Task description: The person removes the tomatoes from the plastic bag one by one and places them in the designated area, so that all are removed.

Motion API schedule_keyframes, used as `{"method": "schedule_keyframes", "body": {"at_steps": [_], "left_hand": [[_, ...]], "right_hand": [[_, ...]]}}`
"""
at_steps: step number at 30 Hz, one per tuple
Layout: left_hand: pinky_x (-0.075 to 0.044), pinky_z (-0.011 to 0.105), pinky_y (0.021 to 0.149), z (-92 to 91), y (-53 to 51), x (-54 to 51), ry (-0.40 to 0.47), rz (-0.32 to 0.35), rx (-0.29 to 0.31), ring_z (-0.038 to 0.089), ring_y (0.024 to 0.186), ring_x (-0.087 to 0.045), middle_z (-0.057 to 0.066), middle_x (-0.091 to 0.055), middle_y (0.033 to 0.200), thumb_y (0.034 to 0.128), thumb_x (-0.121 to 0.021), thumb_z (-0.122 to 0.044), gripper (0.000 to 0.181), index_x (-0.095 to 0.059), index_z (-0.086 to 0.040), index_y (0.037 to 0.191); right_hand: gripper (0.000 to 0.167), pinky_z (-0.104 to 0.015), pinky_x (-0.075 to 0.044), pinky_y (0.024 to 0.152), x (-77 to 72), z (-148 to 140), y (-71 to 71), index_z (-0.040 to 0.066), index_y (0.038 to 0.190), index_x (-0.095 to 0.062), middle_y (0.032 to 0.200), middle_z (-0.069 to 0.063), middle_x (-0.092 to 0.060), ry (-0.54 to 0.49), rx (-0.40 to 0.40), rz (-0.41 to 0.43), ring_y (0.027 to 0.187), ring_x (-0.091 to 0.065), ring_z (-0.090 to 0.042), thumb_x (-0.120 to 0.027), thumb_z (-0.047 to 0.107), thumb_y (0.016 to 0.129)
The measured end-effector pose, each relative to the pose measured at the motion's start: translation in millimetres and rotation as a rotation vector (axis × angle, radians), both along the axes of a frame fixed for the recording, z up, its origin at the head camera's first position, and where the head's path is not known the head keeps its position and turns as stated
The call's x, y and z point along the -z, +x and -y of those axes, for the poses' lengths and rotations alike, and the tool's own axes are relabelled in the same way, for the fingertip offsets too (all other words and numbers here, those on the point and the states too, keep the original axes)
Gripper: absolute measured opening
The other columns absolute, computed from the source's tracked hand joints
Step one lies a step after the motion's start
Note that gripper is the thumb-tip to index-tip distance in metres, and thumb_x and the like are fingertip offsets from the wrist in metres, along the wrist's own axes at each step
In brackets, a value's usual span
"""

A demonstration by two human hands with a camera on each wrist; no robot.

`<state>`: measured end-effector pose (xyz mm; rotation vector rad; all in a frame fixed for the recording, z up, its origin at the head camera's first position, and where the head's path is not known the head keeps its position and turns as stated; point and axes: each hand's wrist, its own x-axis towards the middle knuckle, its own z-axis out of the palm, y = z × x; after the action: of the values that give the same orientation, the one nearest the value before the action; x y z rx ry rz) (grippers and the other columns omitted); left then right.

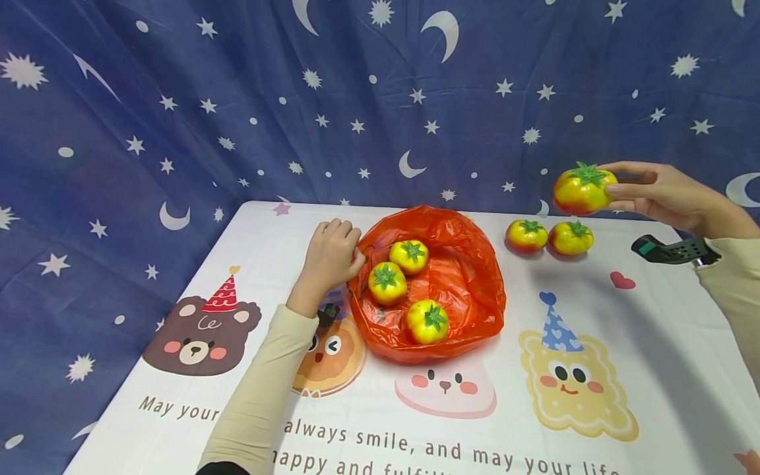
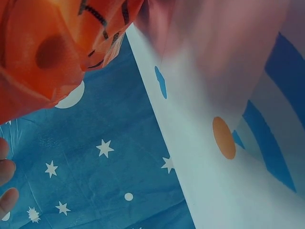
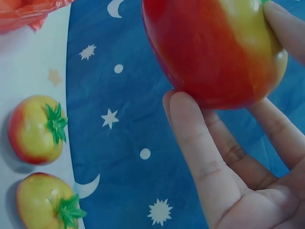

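Note:
A red plastic bag lies spread open on the table, with three yellow-red toy tomatoes inside it. At its left rim my left hand grips the plastic with curled fingers; the exact hold is partly hidden. Raised above the table at the right, my right hand holds another toy tomato between thumb and fingers. The right wrist view shows this held tomato close up, red and yellow. Below that hand, two more toy tomatoes sit side by side on the table.
A white cloth printed with cartoon figures and lettering covers the table. Behind the table's far edge hangs a dark blue curtain with stars and moons. A black strap is worn on the right wrist.

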<state>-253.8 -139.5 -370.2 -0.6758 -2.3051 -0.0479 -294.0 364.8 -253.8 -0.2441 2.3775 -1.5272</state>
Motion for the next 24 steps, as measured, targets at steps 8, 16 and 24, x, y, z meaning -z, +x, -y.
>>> {"method": "schedule_keyframes", "body": {"at_steps": [8,16,24], "left_hand": [[-0.042,0.039,0.069,-0.1,-0.3,0.5,0.002,0.005,-0.004,0.027,0.071,-0.052,0.008,-0.053,0.068,0.0726,-0.054,-0.013,0.009,-0.058,-0.005,0.073],[-0.043,0.040,0.071,0.1,-0.4,1.3,0.000,0.029,-0.015,0.027,0.072,-0.052,0.008,-0.053,0.069,0.0724,-0.054,-0.014,0.009,-0.057,-0.005,0.073],[-0.044,0.040,0.072,-0.3,-0.3,-0.1,-0.005,0.043,-0.016,0.027,0.072,-0.052,0.009,-0.054,0.070,0.0726,-0.053,-0.013,0.010,-0.058,-0.004,0.074]], "right_hand": [[0.038,-0.020,-0.055,0.069,11.3,-10.7,-1.2,0.032,0.105,-0.064,0.097,0.009,-0.065,-0.212,0.057,0.071,0.084,-0.068,-0.007,-0.047,0.001,0.093],[0.035,-0.023,-0.056,0.068,21.2,-21.9,-3.4,0.028,0.106,-0.065,0.098,0.006,-0.066,-0.364,0.093,0.142,0.083,-0.070,-0.012,-0.046,0.001,0.094],[0.030,-0.022,-0.056,0.067,31.4,-28.2,-7.1,0.031,0.102,-0.063,0.094,0.009,-0.065,-0.369,0.177,0.177,0.080,-0.069,-0.010,-0.050,0.005,0.093]]}}
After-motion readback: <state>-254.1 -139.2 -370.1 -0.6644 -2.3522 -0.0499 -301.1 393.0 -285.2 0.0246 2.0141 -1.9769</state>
